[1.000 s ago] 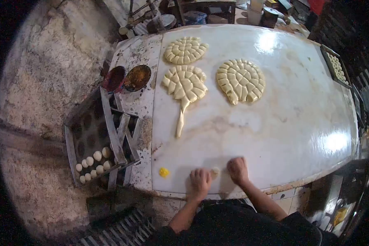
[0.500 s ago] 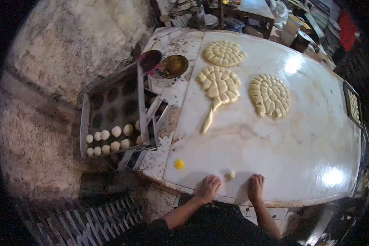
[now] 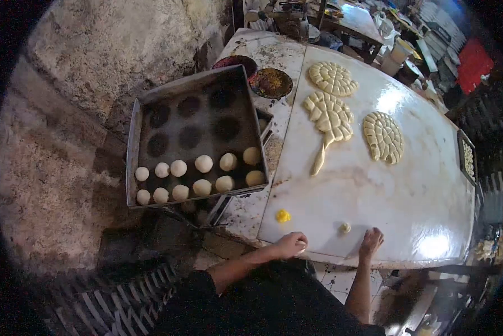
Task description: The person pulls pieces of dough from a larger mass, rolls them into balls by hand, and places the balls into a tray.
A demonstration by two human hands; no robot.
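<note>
Dough ball [image 3: 345, 227] now sits alone on the white table [image 3: 408, 190], near the front edge, between the two hands and touching neither. A second ago both hands were closed in on it; since then they have drawn apart. The left hand [image 3: 292, 245] has moved toward the table corner with its fingers curled into a loose fist (whether a bit of dough is tucked inside, I cannot tell). The right hand [image 3: 370, 241] rests just beside the ball, fingers spread flat on the surface, holding nothing. By my reading the rolling of this piece is finished and it is ready to be picked up. Being round, the ball has no long axis and points no way. The view has also swung left, so the tray [image 3: 134, 145] with its two rows of dough balls [image 3: 195, 176] shows fully now.
</note>
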